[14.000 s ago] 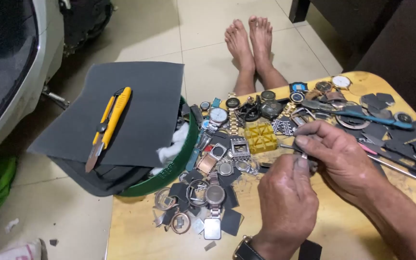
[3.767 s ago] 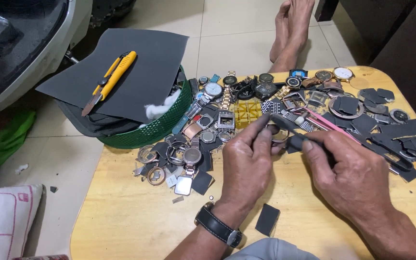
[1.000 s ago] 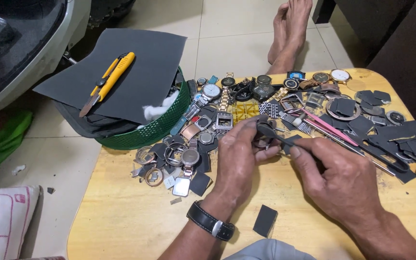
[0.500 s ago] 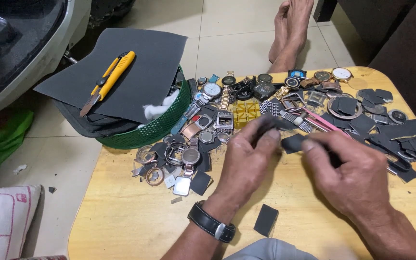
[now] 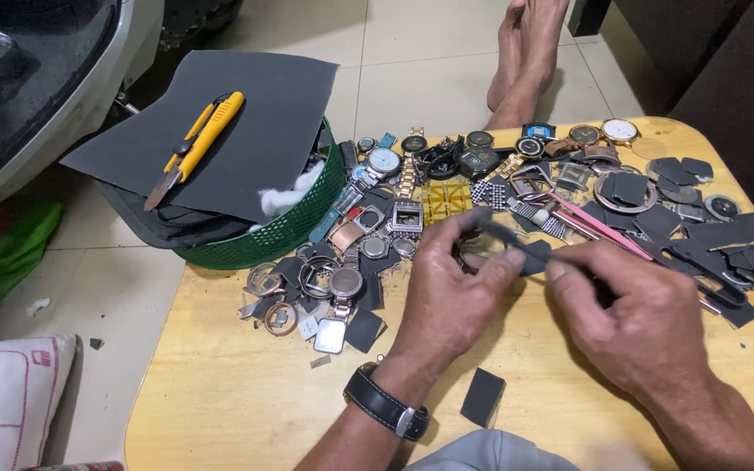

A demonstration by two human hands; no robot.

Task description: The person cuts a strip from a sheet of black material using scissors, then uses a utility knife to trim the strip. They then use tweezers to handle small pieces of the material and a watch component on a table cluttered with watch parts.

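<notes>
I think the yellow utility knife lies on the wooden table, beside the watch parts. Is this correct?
Not quite. In the head view the yellow utility knife lies on the dark sheet over the green basket, not on the wooden table.

A wooden desk (image 5: 237, 384) carries scattered watch cases (image 5: 368, 262) and dark cut scraps (image 5: 726, 235). A green basket (image 5: 281, 235) sits at its corner.

A low wooden table (image 5: 220, 410) stands on a pale tiled floor (image 5: 421, 52).
</notes>
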